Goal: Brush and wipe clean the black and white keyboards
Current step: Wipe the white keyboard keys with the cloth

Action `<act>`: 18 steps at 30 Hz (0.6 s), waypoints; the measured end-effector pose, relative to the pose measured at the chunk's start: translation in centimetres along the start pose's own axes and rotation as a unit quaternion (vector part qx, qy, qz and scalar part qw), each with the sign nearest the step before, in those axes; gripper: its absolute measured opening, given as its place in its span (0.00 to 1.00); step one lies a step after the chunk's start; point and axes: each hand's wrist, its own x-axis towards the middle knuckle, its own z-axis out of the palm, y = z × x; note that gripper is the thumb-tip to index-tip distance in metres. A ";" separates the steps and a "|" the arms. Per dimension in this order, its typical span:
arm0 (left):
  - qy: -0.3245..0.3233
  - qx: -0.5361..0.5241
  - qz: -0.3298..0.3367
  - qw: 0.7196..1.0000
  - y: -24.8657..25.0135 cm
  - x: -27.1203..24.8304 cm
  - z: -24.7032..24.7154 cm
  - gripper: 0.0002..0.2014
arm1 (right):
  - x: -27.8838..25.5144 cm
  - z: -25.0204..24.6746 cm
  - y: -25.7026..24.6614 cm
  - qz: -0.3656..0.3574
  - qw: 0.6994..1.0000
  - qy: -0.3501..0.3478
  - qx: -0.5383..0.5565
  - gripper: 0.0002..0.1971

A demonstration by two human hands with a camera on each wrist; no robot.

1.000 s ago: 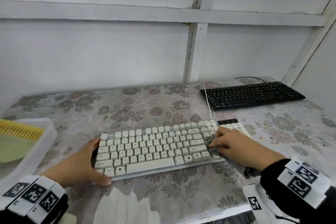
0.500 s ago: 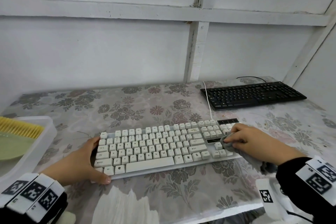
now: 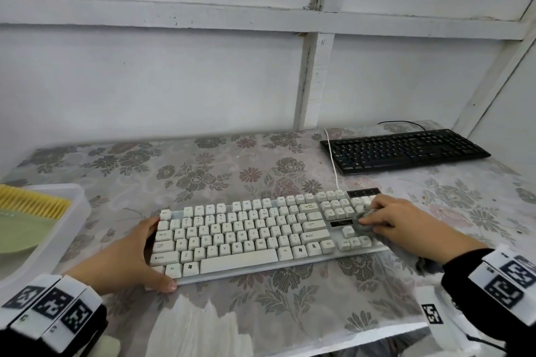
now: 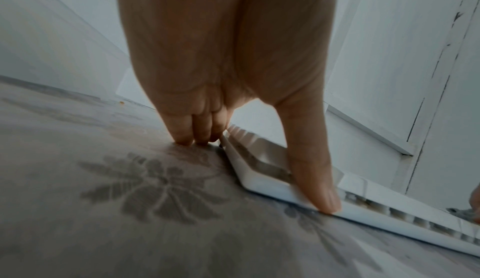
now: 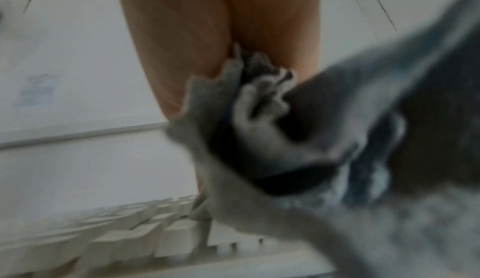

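Note:
The white keyboard lies across the floral tabletop near me. My left hand grips its left end, thumb on the front edge and fingers curled down by the far left corner. My right hand holds a bunched grey cloth and presses it on the keys between the arrow cluster and the number pad. In the right wrist view the cloth is blurred and hangs over pale keys. The black keyboard sits at the back right, untouched.
A clear plastic tub at the left holds a yellow-bristled brush and something pale green. The white keyboard's cable runs back past the black keyboard. White paper lies at the table's front edge. A white wall backs the table.
My right hand has slid the cloth rightward, from the right end of the main keys to the arrow and number pad area. The left hand has kept its hold.

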 end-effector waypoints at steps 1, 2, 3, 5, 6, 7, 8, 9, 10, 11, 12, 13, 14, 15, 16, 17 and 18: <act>-0.001 -0.004 0.001 1.000 0.0 0.0 0.0 0.71 | -0.2 -0.2 0.4 0.002 1.000 -0.006 0.001 0.10; -0.006 -0.009 0.000 1.000 0.0 0.0 0.0 0.73 | -0.2 -0.2 0.7 0.003 1.000 -0.009 0.001 0.11; -0.011 -0.009 0.000 1.000 0.1 -0.1 0.0 0.75 | -0.2 -0.2 1.0 0.006 1.000 -0.008 0.001 0.11; -0.006 -0.001 -0.005 1.000 0.0 0.0 0.0 0.74 | -0.2 -0.2 1.5 0.024 1.000 0.009 -0.004 0.11; -0.002 0.003 -0.005 1.000 0.0 0.0 0.0 0.72 | -0.2 -0.3 1.7 0.037 0.999 0.021 -0.012 0.11; -0.001 0.004 -0.003 1.000 0.0 0.0 0.0 0.71 | -0.3 -0.4 1.8 0.048 0.998 0.034 -0.020 0.11; 0.000 0.002 -0.003 1.000 0.0 0.0 0.1 0.70 | -0.4 -0.5 1.8 0.053 0.997 0.044 -0.021 0.11; 0.002 0.000 -0.003 1.000 0.0 0.1 0.1 0.69 | -0.6 -0.6 1.7 0.049 0.998 0.046 -0.011 0.11; 0.004 -0.001 -0.005 1.000 0.0 0.1 0.1 0.68 | -0.7 -0.5 1.4 0.038 0.999 0.039 0.001 0.11; 0.003 -0.001 -0.005 1.000 0.1 0.0 0.1 0.68 | -0.9 -0.3 1.1 0.027 0.999 0.027 0.011 0.11; 0.002 -0.005 -0.004 1.000 0.1 0.0 0.1 0.69 | -1.1 -0.1 1.0 0.024 0.999 0.015 0.018 0.12; -0.001 -0.006 0.000 1.000 0.2 -0.1 0.1 0.71 | -1.3 0.1 1.1 0.030 0.999 0.010 0.025 0.12; -0.004 -0.006 0.004 1.000 0.3 -0.1 0.1 0.73 | -1.5 0.0 1.4 0.041 0.999 0.008 0.029 0.12; -0.006 -0.005 0.006 1.000 0.3 -0.2 0.1 0.75 | -1.6 -0.1 1.9 0.051 0.998 0.007 0.028 0.11; -0.004 -0.004 0.008 1.000 0.3 -0.2 0.1 0.75 | -1.8 -0.2 2.4 0.060 0.998 0.003 0.021 0.11; -0.002 -0.005 0.008 1.000 0.3 -0.3 0.0 0.74 | -1.8 -0.4 2.9 0.067 0.998 -0.003 0.015 0.11; -0.002 -0.007 0.010 1.000 0.4 -0.3 0.0 0.73 | -1.8 -0.5 3.2 0.072 0.997 -0.009 0.012 0.11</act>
